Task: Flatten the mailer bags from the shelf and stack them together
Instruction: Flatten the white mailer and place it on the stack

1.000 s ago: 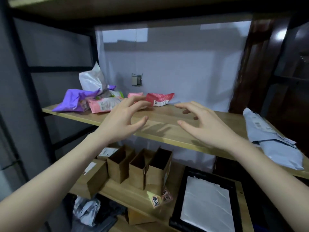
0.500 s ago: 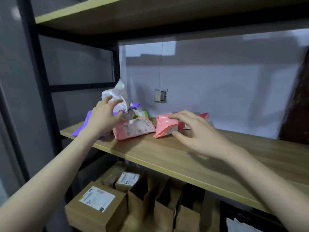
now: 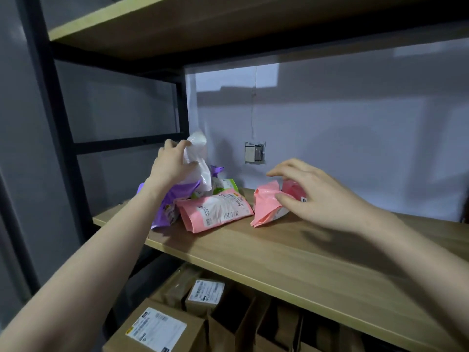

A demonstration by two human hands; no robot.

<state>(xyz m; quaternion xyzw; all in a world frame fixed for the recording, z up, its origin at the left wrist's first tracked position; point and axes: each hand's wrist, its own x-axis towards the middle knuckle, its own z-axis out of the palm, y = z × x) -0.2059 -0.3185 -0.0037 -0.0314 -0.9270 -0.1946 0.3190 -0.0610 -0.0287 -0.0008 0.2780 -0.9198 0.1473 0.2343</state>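
Crinkled white mailer (image 3: 196,158) pinched in my left hand (image 3: 170,165) may drag the purple bag (image 3: 165,207) beneath it off the shelf (image 3: 291,252), while my right hand (image 3: 314,193) hovers open over the pink bag (image 3: 266,207).

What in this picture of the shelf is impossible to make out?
Head view only:
- Label print on the pink mailer: too small to read.
- The darker pink bag: mostly hidden behind the right hand.
- The purple bag: partly covered by the left hand and white bag.
- Boxes below: cut off by the bottom edge.
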